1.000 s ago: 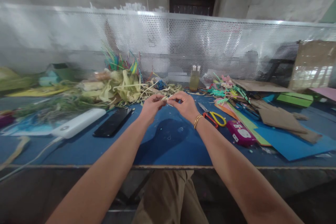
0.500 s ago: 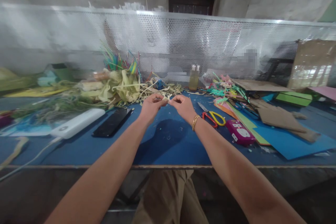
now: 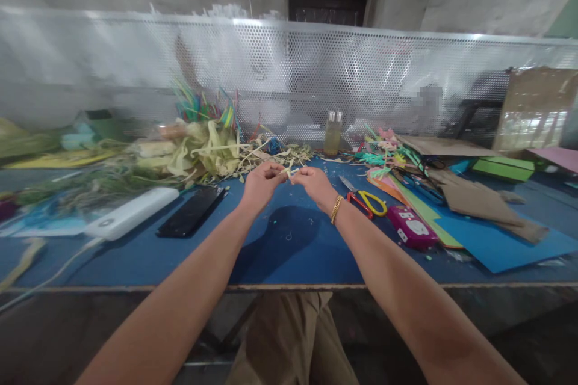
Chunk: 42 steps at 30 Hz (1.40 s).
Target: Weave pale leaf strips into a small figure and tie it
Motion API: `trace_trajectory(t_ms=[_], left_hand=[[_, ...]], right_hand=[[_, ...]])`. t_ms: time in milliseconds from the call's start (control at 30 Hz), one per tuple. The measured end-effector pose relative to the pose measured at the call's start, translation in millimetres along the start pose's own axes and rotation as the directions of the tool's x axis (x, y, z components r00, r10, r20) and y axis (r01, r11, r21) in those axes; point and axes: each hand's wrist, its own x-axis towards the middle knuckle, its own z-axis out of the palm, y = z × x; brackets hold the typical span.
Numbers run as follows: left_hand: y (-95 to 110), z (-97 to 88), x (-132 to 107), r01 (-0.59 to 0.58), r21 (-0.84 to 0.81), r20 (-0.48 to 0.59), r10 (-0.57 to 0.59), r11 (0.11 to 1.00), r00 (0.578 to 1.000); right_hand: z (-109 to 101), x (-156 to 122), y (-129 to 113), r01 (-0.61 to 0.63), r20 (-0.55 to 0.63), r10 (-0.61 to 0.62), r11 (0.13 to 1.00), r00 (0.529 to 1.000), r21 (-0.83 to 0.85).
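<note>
Over the middle of the blue table top (image 3: pixel 289 246), my left hand (image 3: pixel 261 181) and my right hand (image 3: pixel 315 184) meet fingertip to fingertip. Both are closed in a pinch on a small pale strip of dried leaf (image 3: pixel 288 171) held between them, just above the table. A gold bracelet sits on my right wrist. A heap of pale yellow-green leaf strips (image 3: pixel 205 150) lies just beyond my left hand.
A white power bank (image 3: pixel 130 212) and a black phone (image 3: pixel 192 210) lie at the left. Red and yellow scissors (image 3: pixel 366 201), a pink device (image 3: pixel 413 228), coloured paper sheets (image 3: pixel 492 240) and cardboard lie at the right. A small bottle (image 3: pixel 333 133) stands before the perforated metal screen (image 3: pixel 316 72).
My two hands have drawn closer together and shifted slightly away from me, still pinching the small strip. Nothing else on the table has moved.
</note>
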Motion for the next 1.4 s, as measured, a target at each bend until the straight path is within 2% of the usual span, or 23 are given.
trace_trajectory(t_ms=[267,533,733,1000,1167,1300,1400], left_hand=[[-1,-1.0,1,-0.073,0.099,-0.006,0.074,0.992,0.997],[0,-1.5,0,-0.068,0.104,-0.033,0.072,0.992,0.997],[-2,-2.2,1,-0.059,0.11,-0.04,0.064,0.992,0.997],[4,0.1,-1,-0.104,0.125,0.022,0.102,0.987,0.995],[6,2.1,-3,-0.108,0.087,0.074,0.102,0.99,0.992],[6,2.3,-2,-0.095,0.075,0.102,0.088,0.993,0.991],[7,2.2,-2,-0.091,0.081,0.151,0.078,0.993,0.985]], right_hand=[[2,-3,-2,-0.035,-0.067,0.038,0.998,0.997,0.052],[3,-5,-7,-0.04,-0.063,0.045,0.996,0.997,0.083],[3,-5,-5,0.005,-0.069,-0.001,0.999,0.998,0.053],[2,-4,-3,0.047,-0.087,-0.048,0.999,0.995,-0.021],[3,-3,2,0.069,-0.184,-0.074,0.997,0.98,-0.031],[-3,0,-1,0.061,-0.274,-0.049,0.997,0.961,0.035],[-11,3,-4,0.062,-0.264,-0.049,0.997,0.963,0.042]])
